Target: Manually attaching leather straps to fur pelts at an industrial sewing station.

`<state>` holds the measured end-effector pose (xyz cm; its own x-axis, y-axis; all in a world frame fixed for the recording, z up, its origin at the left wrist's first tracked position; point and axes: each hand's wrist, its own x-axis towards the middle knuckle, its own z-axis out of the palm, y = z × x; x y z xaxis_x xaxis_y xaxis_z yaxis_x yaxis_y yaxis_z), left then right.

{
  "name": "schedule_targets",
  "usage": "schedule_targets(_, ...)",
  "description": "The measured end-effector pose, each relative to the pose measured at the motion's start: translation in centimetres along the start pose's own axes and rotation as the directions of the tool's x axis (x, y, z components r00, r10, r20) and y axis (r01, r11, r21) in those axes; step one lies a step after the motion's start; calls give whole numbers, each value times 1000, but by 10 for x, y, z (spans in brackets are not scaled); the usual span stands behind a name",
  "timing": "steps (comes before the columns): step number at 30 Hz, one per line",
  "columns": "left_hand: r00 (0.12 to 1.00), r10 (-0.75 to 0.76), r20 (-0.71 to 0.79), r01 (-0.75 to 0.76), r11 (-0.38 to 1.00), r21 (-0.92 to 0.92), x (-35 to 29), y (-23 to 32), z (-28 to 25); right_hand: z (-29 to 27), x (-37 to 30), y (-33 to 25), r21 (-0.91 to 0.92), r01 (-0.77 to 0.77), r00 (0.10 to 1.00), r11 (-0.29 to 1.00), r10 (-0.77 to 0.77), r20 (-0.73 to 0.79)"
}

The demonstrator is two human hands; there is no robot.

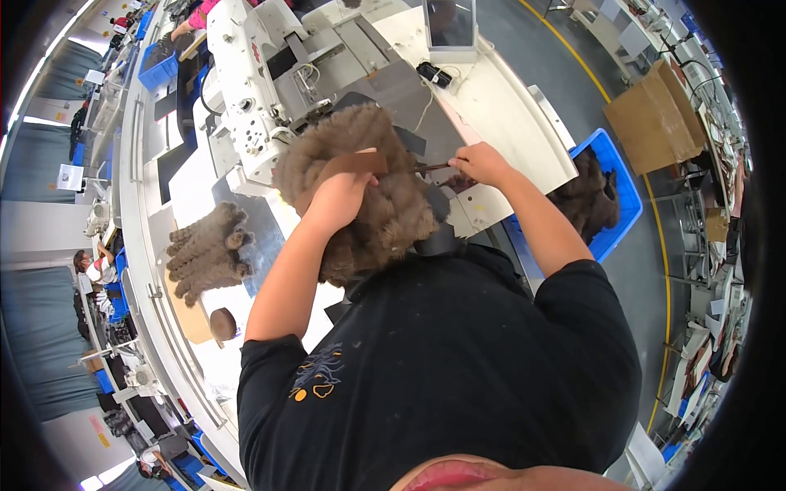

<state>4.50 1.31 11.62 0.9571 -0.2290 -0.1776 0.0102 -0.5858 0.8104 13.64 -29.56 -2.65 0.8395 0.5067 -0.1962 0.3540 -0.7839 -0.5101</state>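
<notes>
A large brown fluffy plush piece (389, 221) lies in front of me, beside the white sewing machine (246, 90). My left hand (337, 199) rests on it, with fingers closed on a flat, smooth brown strip (356, 164). To the right, my right hand (483, 166) pinches a thin dark tool (435, 167) that points left at the plush. The tool's tip is too small to make out, so I cannot tell its exact kind. The plush hides the machine's needle area.
Several brown plush pieces (209, 250) and a brown round piece (223, 324) lie on the table at left. A blue bin (626, 209) of dark brown plush stands at right. A screen (450, 24) and a black object (434, 75) are farther back. A cardboard box (655, 119) sits beyond.
</notes>
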Motion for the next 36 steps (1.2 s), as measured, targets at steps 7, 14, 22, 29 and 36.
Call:
schedule_targets(7,999,20,-49,-9,978,208,-3,1,3,-22,-8,23,-30,-36,998,999,34,-59)
schedule_targets(14,990,13,-143,5,993,119,14,-14,16,31,14,5,483,-70,946,873,212,-246)
schedule_targets(22,994,-22,-109,39,987,159,12,-7,16,-2,-2,-71,387,-395,841,833,498,-213)
schedule_targets(29,989,86,-123,-68,986,149,10,-7,18,56,38,-79,904,-278,916,324,372,148)
schedule_targets(36,996,25,-84,-13,990,141,7,-4,12,-2,11,-133,812,106,986,-574,163,-13)
